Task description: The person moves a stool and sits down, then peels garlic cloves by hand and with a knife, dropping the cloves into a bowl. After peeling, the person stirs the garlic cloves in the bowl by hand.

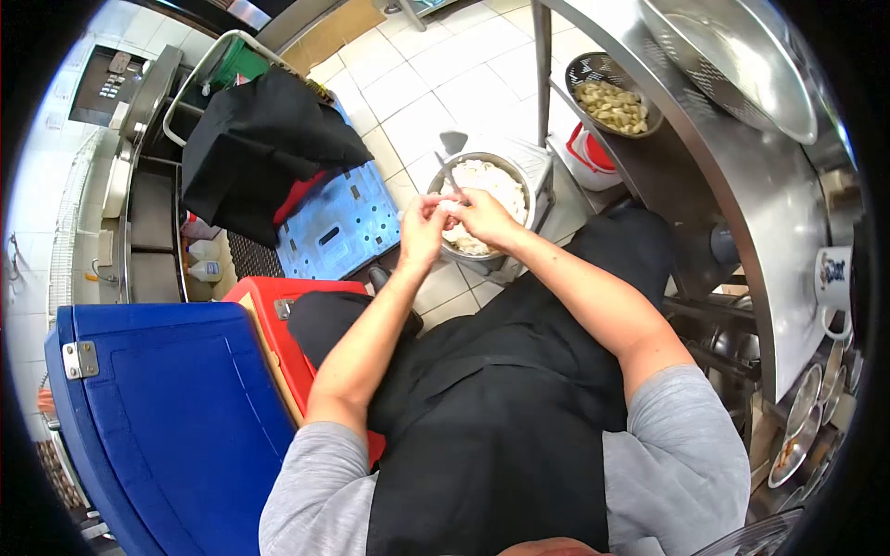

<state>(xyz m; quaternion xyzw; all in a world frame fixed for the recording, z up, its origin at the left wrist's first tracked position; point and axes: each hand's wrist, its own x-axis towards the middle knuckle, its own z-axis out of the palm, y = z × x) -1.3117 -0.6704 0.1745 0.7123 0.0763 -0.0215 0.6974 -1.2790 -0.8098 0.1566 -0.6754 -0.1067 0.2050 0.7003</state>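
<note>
Both hands meet over the near left part of a round metal pot [529, 192] filled with pale, whitish pieces [496, 185]. My right hand [486, 221] is closed around a small knife [447, 170], whose blade points up and away from me. My left hand [423, 232] is closed in a pinch on a small white piece [449, 208], touching the fingers of my right hand. The fingers partly cover that piece, and its exact kind cannot be made out.
A perforated metal colander [593, 67] of yellowish pieces sits right, beside a white bucket with a red lid [593, 153]. A steel counter [742, 204] runs along the right. Blue [176, 408] and red [269, 301] boxes stand left, near a blue platform [338, 227].
</note>
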